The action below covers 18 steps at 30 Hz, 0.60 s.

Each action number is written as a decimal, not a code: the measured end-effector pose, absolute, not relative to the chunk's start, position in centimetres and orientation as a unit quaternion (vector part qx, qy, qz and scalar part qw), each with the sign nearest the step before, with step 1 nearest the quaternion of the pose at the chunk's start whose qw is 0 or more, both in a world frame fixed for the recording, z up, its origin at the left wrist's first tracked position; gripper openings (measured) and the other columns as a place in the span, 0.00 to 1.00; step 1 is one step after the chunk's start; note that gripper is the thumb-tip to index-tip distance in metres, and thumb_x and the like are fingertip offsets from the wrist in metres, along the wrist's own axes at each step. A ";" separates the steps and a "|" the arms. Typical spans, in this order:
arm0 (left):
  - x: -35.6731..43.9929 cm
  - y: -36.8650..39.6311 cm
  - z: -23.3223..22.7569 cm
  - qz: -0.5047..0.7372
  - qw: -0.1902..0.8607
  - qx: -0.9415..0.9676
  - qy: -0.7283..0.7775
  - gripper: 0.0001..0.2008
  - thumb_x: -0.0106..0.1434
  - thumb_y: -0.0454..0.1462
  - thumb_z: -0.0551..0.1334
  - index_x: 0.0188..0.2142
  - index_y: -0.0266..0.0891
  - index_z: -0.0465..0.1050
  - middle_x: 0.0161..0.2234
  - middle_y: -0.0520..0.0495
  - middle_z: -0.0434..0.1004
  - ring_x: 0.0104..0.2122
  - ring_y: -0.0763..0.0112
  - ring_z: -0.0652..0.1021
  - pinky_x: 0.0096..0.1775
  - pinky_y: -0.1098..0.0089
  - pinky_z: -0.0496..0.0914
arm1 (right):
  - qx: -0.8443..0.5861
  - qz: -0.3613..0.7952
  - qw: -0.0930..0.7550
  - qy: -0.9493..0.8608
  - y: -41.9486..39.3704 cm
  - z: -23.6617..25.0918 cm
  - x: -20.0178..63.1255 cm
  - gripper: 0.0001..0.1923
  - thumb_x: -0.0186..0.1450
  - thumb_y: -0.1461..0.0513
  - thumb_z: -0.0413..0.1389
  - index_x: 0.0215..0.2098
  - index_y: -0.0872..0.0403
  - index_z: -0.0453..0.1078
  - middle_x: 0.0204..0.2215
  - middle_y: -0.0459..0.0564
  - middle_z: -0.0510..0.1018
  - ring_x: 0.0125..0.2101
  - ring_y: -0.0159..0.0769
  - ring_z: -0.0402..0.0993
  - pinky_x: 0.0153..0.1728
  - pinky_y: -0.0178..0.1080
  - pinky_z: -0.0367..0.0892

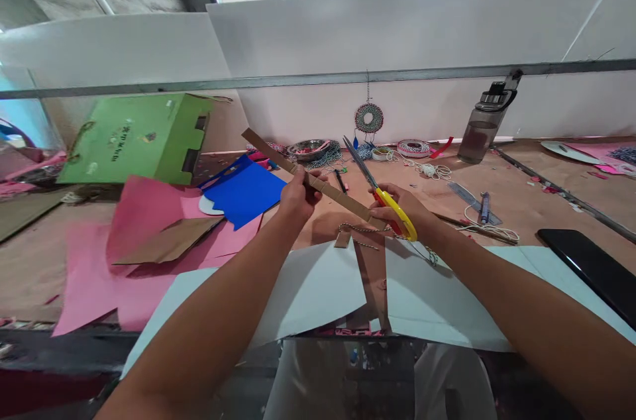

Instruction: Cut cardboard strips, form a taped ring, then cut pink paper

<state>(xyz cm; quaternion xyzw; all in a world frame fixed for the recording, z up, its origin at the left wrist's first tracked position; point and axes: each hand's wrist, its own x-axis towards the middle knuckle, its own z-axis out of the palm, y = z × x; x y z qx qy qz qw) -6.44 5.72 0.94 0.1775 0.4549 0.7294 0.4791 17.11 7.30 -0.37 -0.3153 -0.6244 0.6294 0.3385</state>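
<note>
A long narrow strip of brown cardboard (342,197) slants across the middle, held between the fingers of my left hand (299,195). Its lower right end reaches the fingers of my right hand (397,205). That hand also grips scissors (366,171) with yellow and red handles; the blades point up and away and look closed. Below the hands lie a small cardboard piece (342,240) and a twisted cord (360,228). White sheets (318,287) cover the table's near edge under both forearms.
Blue paper (248,191) and pink sheets (89,267) lie left, before a green box (134,135). At the back are a metal bowl (309,150), a hanging round woven ornament (368,118) and cord (434,171). A bottle (481,125) and a phone (591,267) are right.
</note>
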 end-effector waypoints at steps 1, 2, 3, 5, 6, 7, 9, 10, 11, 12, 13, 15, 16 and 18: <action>-7.1 5.8 1.1 0.740 0.474 0.172 0.445 0.21 0.71 0.45 0.51 0.29 0.34 0.71 0.23 0.44 0.77 0.22 0.76 0.77 0.16 0.80 0.59 | -0.318 0.627 0.342 -0.624 7.2 -0.3 17.1 0.29 0.49 0.64 0.68 0.48 0.53 0.66 0.32 0.47 0.76 0.26 0.29 0.72 0.22 0.30 0.67; -7.8 5.9 1.2 0.748 0.470 0.168 0.437 0.21 0.71 0.46 0.50 0.30 0.34 0.71 0.24 0.45 0.77 0.23 0.76 0.77 0.17 0.81 0.60 | -0.318 0.629 0.342 -0.621 7.1 -0.1 17.2 0.28 0.49 0.64 0.68 0.47 0.53 0.67 0.33 0.46 0.76 0.26 0.28 0.72 0.23 0.30 0.68; -8.3 6.0 1.2 0.751 0.471 0.169 0.431 0.23 0.71 0.47 0.48 0.30 0.34 0.71 0.24 0.45 0.77 0.23 0.76 0.77 0.17 0.81 0.60 | -0.318 0.633 0.342 -0.618 7.0 0.0 17.2 0.27 0.49 0.64 0.68 0.46 0.53 0.67 0.33 0.46 0.75 0.26 0.28 0.72 0.23 0.29 0.68; -8.6 6.0 1.2 0.736 0.485 0.183 0.435 0.26 0.71 0.50 0.45 0.32 0.34 0.71 0.26 0.44 0.77 0.24 0.74 0.77 0.18 0.79 0.63 | -0.323 0.641 0.334 -0.610 6.8 0.1 17.2 0.27 0.49 0.63 0.67 0.46 0.52 0.67 0.32 0.45 0.74 0.24 0.27 0.70 0.19 0.29 0.66; -8.4 6.0 1.1 0.720 0.497 0.198 0.443 0.27 0.71 0.51 0.45 0.32 0.34 0.72 0.26 0.43 0.77 0.24 0.73 0.78 0.19 0.78 0.65 | -0.328 0.645 0.327 -0.608 6.7 0.0 17.1 0.28 0.49 0.62 0.67 0.47 0.52 0.66 0.32 0.45 0.74 0.22 0.26 0.68 0.17 0.29 0.65; -8.0 5.9 0.9 0.697 0.510 0.221 0.452 0.28 0.70 0.52 0.45 0.33 0.34 0.73 0.27 0.42 0.78 0.24 0.73 0.78 0.20 0.77 0.66 | -0.334 0.647 0.321 -0.606 6.6 0.0 17.1 0.29 0.50 0.62 0.67 0.48 0.51 0.65 0.33 0.45 0.74 0.20 0.25 0.67 0.15 0.29 0.63; -6.5 5.5 0.4 0.647 0.534 0.281 0.466 0.25 0.69 0.51 0.51 0.32 0.33 0.74 0.29 0.40 0.78 0.24 0.72 0.77 0.22 0.75 0.68 | -0.349 0.645 0.320 -0.600 6.6 -0.1 17.0 0.29 0.50 0.62 0.67 0.49 0.50 0.64 0.32 0.45 0.75 0.17 0.25 0.64 0.13 0.30 0.61; -5.6 5.2 0.2 0.622 0.543 0.314 0.468 0.22 0.67 0.49 0.55 0.32 0.32 0.74 0.29 0.40 0.78 0.24 0.72 0.77 0.22 0.76 0.68 | -0.355 0.643 0.325 -0.597 6.6 -0.1 16.9 0.29 0.49 0.62 0.66 0.48 0.50 0.64 0.31 0.45 0.75 0.17 0.25 0.64 0.13 0.30 0.61; -4.6 4.8 0.0 0.604 0.548 0.342 0.467 0.19 0.66 0.47 0.59 0.31 0.33 0.74 0.29 0.41 0.78 0.24 0.73 0.76 0.22 0.76 0.67 | -0.360 0.637 0.334 -0.594 6.7 -0.2 16.8 0.28 0.49 0.63 0.66 0.47 0.50 0.64 0.31 0.45 0.75 0.17 0.26 0.64 0.13 0.31 0.62; -3.7 4.3 -0.2 0.581 0.561 0.370 0.460 0.15 0.64 0.45 0.62 0.32 0.33 0.75 0.30 0.41 0.78 0.24 0.73 0.76 0.22 0.76 0.68 | -0.365 0.629 0.345 -0.593 6.7 -0.2 16.8 0.27 0.49 0.63 0.66 0.46 0.51 0.64 0.30 0.45 0.75 0.18 0.27 0.65 0.14 0.31 0.63; -2.8 3.9 -0.3 0.555 0.578 0.391 0.452 0.13 0.62 0.43 0.64 0.32 0.33 0.75 0.30 0.42 0.78 0.25 0.73 0.76 0.23 0.76 0.68 | -0.369 0.619 0.356 -0.595 6.8 -0.2 16.7 0.27 0.49 0.64 0.65 0.45 0.51 0.64 0.30 0.45 0.75 0.19 0.27 0.67 0.15 0.32 0.64; -1.5 3.1 -0.4 0.518 0.601 0.421 0.440 0.08 0.60 0.37 0.67 0.33 0.33 0.75 0.30 0.42 0.77 0.26 0.73 0.76 0.25 0.76 0.69 | -0.370 0.599 0.376 -0.602 7.0 -0.4 16.7 0.27 0.48 0.64 0.65 0.45 0.52 0.64 0.31 0.45 0.74 0.22 0.28 0.69 0.18 0.32 0.67; -1.0 2.8 -0.3 0.510 0.608 0.425 0.435 0.06 0.58 0.35 0.67 0.33 0.33 0.75 0.29 0.43 0.77 0.26 0.74 0.75 0.26 0.76 0.69 | -0.370 0.588 0.383 -0.609 7.1 -0.4 16.7 0.27 0.49 0.63 0.65 0.45 0.51 0.63 0.31 0.45 0.74 0.23 0.29 0.69 0.19 0.32 0.67; -0.7 2.6 -0.2 0.514 0.606 0.426 0.433 0.05 0.57 0.33 0.68 0.32 0.33 0.75 0.28 0.44 0.77 0.26 0.74 0.75 0.26 0.76 0.69 | -0.353 0.573 0.390 -0.629 7.1 -0.6 16.6 0.26 0.50 0.62 0.64 0.46 0.51 0.62 0.31 0.45 0.72 0.24 0.29 0.69 0.20 0.32 0.67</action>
